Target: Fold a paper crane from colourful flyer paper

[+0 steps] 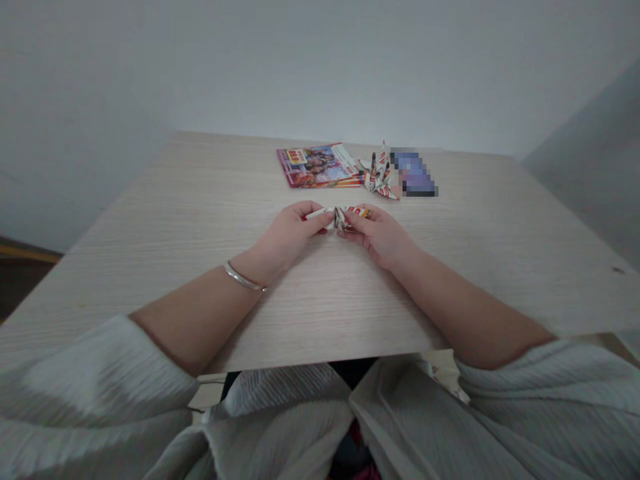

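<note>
A small folded piece of printed paper (pixel 343 216), white with red and orange print, is pinched between both hands just above the pale wooden table (pixel 165 220). My left hand (pixel 290 233) grips its left end with closed fingers; a silver bangle sits on that wrist. My right hand (pixel 383 235) holds the right end, fingers also closed. Both forearms rest on the tabletop.
Farther back lie a colourful printed leaflet (pixel 317 165), a finished folded paper figure (pixel 380 175) standing beside it, and a blurred-out dark flat object (pixel 414 173) to its right. Grey walls rise behind the table and at both sides.
</note>
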Demonstrator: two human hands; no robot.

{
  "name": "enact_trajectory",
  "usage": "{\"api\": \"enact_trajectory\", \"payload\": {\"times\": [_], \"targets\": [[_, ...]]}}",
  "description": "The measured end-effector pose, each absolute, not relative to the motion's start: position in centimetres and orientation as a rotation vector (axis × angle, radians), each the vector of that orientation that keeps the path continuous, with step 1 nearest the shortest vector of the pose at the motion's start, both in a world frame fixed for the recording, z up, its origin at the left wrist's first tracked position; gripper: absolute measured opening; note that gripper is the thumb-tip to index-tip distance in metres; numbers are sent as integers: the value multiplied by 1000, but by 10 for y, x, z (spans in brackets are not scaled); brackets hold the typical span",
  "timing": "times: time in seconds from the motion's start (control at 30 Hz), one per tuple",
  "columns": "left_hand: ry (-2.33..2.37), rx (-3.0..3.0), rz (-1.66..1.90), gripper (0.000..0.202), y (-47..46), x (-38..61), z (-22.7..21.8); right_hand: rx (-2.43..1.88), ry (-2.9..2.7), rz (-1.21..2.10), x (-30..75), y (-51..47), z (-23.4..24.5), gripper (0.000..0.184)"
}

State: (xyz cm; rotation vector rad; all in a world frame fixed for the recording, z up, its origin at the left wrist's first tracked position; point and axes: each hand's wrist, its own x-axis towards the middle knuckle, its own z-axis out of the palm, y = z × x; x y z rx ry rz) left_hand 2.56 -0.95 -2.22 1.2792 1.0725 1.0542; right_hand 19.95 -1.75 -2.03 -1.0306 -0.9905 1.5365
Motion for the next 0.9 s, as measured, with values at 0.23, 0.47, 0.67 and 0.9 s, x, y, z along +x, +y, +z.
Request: {"api": "enact_trajectory", "payload": {"times": [0.23, 0.47, 0.67, 0.9], "targets": [[992, 1216, 1042, 33, -9, 27, -21, -1042, -972, 1596, 198, -19, -17, 16], [946, 1209, 1047, 37, -9, 25, -21, -1072, -966, 1594, 198, -22, -16, 12], [904, 1183, 1047, 36, -11, 24, -18, -983, -885, 1667, 201, -23, -14, 13], [881, 1164, 1038, 32, -10, 22, -19, -993, -866, 1665, 199, -24, -15, 14]]}}
